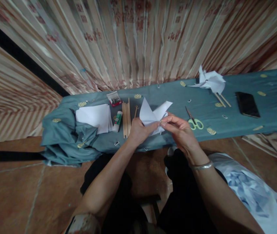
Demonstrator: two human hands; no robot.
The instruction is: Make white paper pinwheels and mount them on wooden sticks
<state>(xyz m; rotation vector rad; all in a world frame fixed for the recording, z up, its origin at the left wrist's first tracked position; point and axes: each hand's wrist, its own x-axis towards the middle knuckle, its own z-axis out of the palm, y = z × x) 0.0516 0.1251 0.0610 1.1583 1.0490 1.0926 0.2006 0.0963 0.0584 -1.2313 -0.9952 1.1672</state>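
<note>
A white paper pinwheel (150, 113) with folded blades is held over the near edge of the cloth. My left hand (139, 130) grips it from the left, thumb pressed close to its middle. From the right, my right hand (178, 128) pinches with thumb and forefinger at the pinwheel's centre; whatever tiny thing sits in that pinch is too small to name. A short thin stick (136, 112) shows just beyond my left hand. Green-handled scissors (195, 123) lie to the right of my right hand.
Wooden sticks (126, 118), a glue stick (117, 121), a small box of metal pins (114, 98) and white paper sheets (93, 117) lie left. Finished-looking pinwheels (211, 81) and a black phone (247, 104) lie right. A plastic bag (253, 191) stands on the floor.
</note>
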